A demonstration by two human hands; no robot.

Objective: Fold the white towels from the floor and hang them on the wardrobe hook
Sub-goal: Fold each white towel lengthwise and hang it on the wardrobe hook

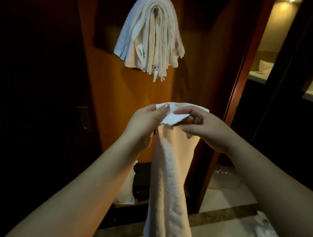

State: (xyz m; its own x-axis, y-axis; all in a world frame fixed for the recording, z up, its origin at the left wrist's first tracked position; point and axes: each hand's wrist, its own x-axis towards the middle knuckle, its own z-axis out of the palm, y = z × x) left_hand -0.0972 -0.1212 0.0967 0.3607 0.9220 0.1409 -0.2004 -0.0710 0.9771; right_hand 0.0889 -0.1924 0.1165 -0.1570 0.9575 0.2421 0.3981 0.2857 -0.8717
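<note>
I'm pinching the top edge of the towel with left hand and right hand; it's hanging limp, soft, light, so corners are probably the best hold.

You're in a hotel room: right of the wooden wardrobe, a made bed under lamplight.

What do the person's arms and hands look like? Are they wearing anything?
Both arms are bare: no sleeves show along either forearm. The left hand and right hand wear no gloves, and no rings, watch or bracelets can be seen. The nails on the fingers look short and plain.
</note>
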